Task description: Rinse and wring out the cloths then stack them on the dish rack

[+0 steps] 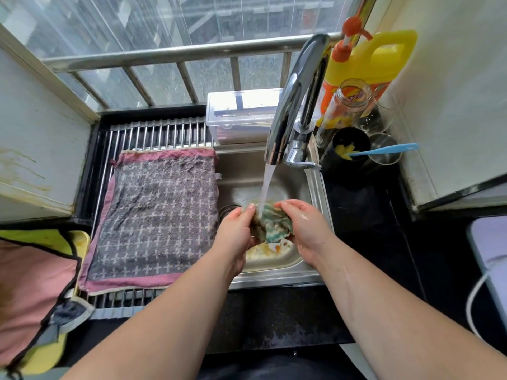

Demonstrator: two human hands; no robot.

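1. Grips both clenched on one thing: left hand [236, 229] and right hand [304, 223] squeeze a bunched green cloth [273, 224] between them, under running water from the tap [293, 105], over the steel sink [315, 187].
2. Left of the sink, a grey towel [162, 215] with pink edges lies flat on the rack [153, 133]; bare bars show beyond it.
3. Dark, water-speckled bench [274, 311] runs along the near side; a railed window stands behind.
4. Clear box [241, 116] sits behind the sink; yellow jug [378, 58] and jar [345, 105] crowd right of the tap. Jug label too blurred to read.
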